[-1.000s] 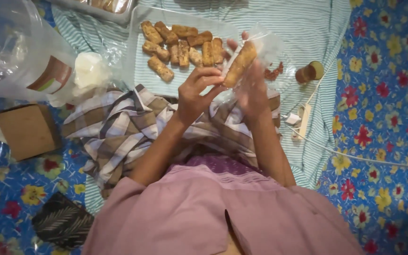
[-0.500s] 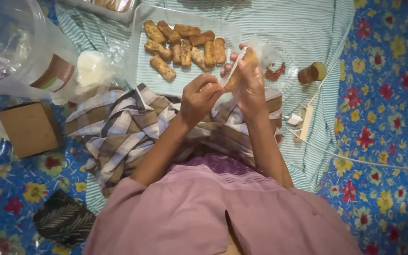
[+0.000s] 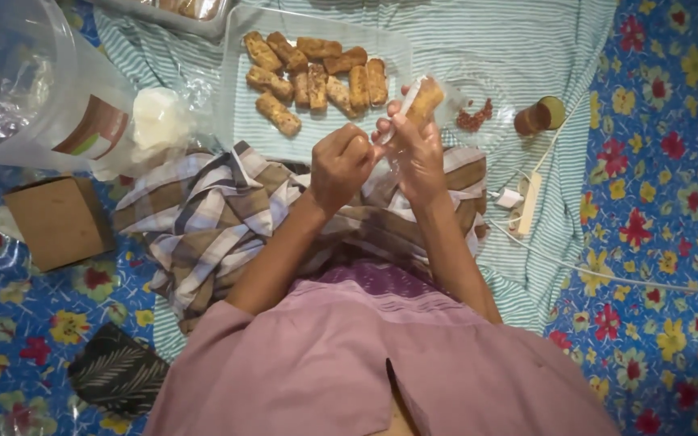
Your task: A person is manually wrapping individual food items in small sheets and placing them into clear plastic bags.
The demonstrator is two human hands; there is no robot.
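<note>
I am seeing the right hand (image 3: 418, 153) gripping a fried roll (image 3: 423, 98) in a clear plastic wrapper; the wrapper's edges are hard to make out. The left hand (image 3: 339, 161) is pinching closed at the wrapper's lower end, its fingertips hidden. Since a second ago, both hands are sitting lower. The roll is sticking up above the right fingers, near the tray (image 3: 240, 121) of rolls.
</note>
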